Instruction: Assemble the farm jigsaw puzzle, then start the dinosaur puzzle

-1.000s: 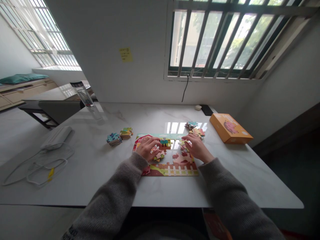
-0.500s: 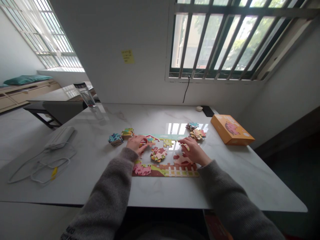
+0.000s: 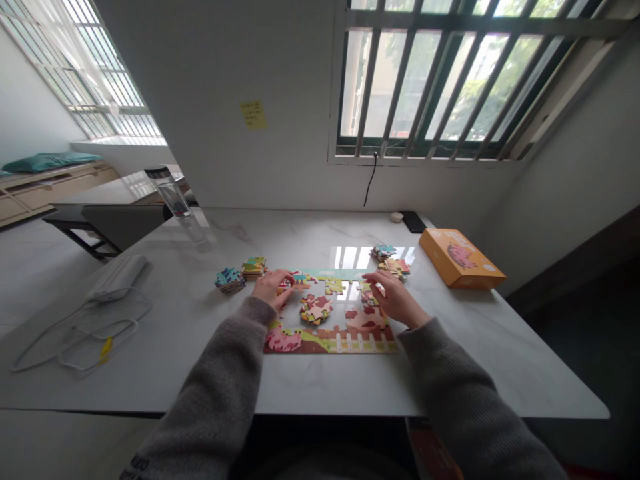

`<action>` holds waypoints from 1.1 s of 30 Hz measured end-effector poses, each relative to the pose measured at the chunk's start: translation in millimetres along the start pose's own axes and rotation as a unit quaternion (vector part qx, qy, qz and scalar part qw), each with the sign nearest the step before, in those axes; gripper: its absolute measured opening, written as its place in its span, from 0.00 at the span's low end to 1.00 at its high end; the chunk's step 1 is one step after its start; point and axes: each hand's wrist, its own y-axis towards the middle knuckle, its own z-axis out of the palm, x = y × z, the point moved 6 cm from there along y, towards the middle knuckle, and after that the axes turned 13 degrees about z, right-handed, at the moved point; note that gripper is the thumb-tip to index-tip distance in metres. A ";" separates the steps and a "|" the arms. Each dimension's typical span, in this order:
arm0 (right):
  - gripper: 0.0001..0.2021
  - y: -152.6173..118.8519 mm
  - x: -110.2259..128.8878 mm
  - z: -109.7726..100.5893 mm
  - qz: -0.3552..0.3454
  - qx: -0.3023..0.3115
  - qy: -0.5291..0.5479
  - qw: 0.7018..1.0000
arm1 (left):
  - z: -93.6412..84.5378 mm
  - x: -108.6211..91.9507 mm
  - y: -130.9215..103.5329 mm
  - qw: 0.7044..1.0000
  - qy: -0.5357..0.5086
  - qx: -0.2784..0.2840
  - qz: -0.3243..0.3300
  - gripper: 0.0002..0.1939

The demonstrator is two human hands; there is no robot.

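Note:
A partly joined jigsaw puzzle (image 3: 350,342) lies flat on the table, with a picture of a farm fence and spotted pigs. A loose heap of puzzle pieces (image 3: 316,309) sits in the gap at its middle. My left hand (image 3: 271,289) rests at the puzzle's left edge near a red barn part, thumb and forefinger apart. Over the upper right edge is my right hand (image 3: 395,298), its fingers bent but apart, with nothing visible between them. Parts of the puzzle's side borders are hidden under both hands.
Behind my left hand stand a blue stack of pieces (image 3: 230,280) and a green-yellow stack (image 3: 254,267). More stacked pieces (image 3: 394,268) lie beyond my right hand. An orange box (image 3: 461,259), a black phone (image 3: 413,222), a glass bottle (image 3: 173,193) and a white cable (image 3: 75,363) are farther out.
My right hand has shifted slightly right, and its fingers have lifted off the puzzle's right part, so more of the pieces there show. My left hand stays nearly in place.

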 end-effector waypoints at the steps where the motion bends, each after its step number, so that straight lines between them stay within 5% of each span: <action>1: 0.13 0.1 -6.6 -2.7 0.008 0.002 0.002 1.000 | -0.8 -1.1 0.6 1.000 -0.011 -0.011 0.012 0.07; 8: 0.16 -8.4 -55.4 -1.1 0.106 0.088 -0.101 0.985 | 0.2 -0.5 0.5 0.999 -0.016 -0.031 0.032 0.07; 15: 0.24 -14.8 -59.5 2.2 0.092 0.161 -0.125 0.975 | -10.0 29.3 -7.8 0.998 -0.007 -0.055 -0.036 0.08; 33: 0.18 -11.5 -62.8 2.4 0.119 0.126 -0.129 0.976 | -16.7 30.4 -51.0 0.997 -0.022 -0.067 -0.023 0.05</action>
